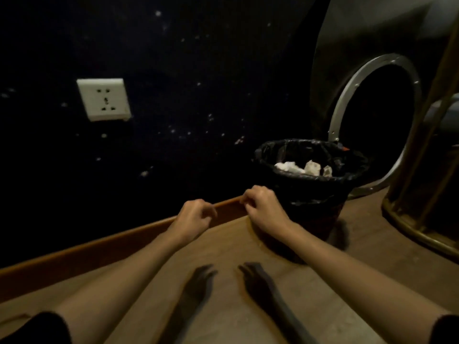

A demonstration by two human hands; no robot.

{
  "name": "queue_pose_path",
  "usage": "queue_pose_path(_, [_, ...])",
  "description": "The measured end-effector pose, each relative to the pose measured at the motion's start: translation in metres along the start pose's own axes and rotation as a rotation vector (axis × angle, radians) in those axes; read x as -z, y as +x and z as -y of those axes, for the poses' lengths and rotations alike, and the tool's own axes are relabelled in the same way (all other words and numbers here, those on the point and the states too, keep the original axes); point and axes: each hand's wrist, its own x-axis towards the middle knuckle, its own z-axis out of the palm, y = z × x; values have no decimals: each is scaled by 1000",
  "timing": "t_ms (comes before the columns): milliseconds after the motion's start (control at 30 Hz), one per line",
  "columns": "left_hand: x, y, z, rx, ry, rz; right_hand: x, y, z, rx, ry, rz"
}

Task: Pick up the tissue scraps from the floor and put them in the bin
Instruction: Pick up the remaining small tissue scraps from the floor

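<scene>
Three crumpled white tissue scraps [304, 168] lie inside the bin [313, 194], right of the frame's centre, showing just under its far rim. The bin is a dark bucket lined with a black plastic bag [278, 148] folded over its edge, and it stands on the wooden floor [248, 244] close to the skirting board [99, 247]. No scraps show on the bare floor in view.

The right hand [263, 207] hangs in front of the bin's left side, above the floor, fingers [244, 198] curled loosely inward with nothing visible between them. The left hand [192, 217] hovers just beside it, to the left, at the middle of the frame, its fingers [210, 209] likewise half curled and holding nothing that can be seen. Both forearms reach in from the lower corners, and the shadows of the two hands [223, 289] fall on the floor below them.

A black wall [173, 83] speckled with pale spots fills the upper left, with a white power socket [103, 99] on it. Behind the bin, at the upper right, is a round opening with a metal ring [347, 95]. A rattan frame [422, 194] stands along the right edge.
</scene>
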Motion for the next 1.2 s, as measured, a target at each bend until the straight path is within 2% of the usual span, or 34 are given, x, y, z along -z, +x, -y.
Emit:
queue_pose_path(200, [-6,-136,102,356,74,-10,-127,-72,76,82,214,428])
queue_pose_path(333, [6,-232,173,639,150,38,-192,-117,139,253,292,726])
queue_pose_path(433, [19,-294,210,782,220,27,-224,-139,185,454,271,837])
queue_pose_path(500, [22,-323,224,884,277,116,-241,-149,205,549,238,883])
queue_pose_path(567, [20,-344,230,931,256,208,-255,-157,217,618,199,899])
queue_pose_path(633, [12,-356,229,950,178,209,-264,-165,219,657,176,849])
queue_pose_path(700, [2,-357,223,972,91,153,-269,-174,211,647,219,765])
queue_pose_path(833, [-20,-345,206,905,150,-50,-268,-189,190,655,316,628])
queue_pose_path(933, [-34,-340,193,889,145,-184,-273,-179,190,625,336,638])
queue_pose_path(1000, [-39,-339,186,907,146,-214,-281,-160,202,562,387,668])
queue_pose_path(1133, [-25,-352,183,935,137,-258,-307,-112,249,413,485,609])
queue_pose_path(1200, [-11,-365,185,945,115,-280,-322,-101,278,410,505,683])
